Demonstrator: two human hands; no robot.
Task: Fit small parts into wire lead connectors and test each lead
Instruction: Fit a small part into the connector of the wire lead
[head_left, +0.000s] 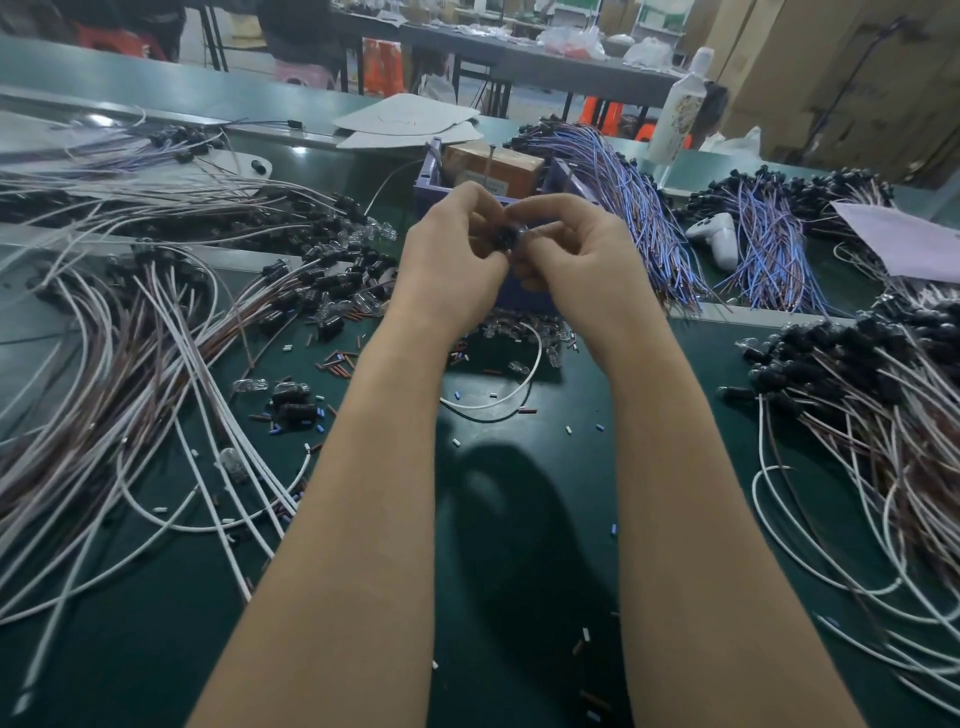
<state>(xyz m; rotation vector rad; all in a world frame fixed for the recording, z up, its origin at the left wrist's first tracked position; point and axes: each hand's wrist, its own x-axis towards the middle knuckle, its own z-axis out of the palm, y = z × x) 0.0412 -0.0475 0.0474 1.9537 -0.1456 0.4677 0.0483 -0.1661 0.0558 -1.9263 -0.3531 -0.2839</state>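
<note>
**Two hands work a connector above a cluttered counter**

Head view: the left hand (457, 260) and right hand (566, 254) meet, fingers curled, together pinching a small black connector (503, 240) above the green counter (519, 519), between heaps of wire leads (156, 332).

Blk connector (503, 240), midair, pinched btwn fingers (480, 202).

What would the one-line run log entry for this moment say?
stage: fitting part | left hand: pinches black connector | right hand: pinches same connector, part hidden | surface: green table
</note>
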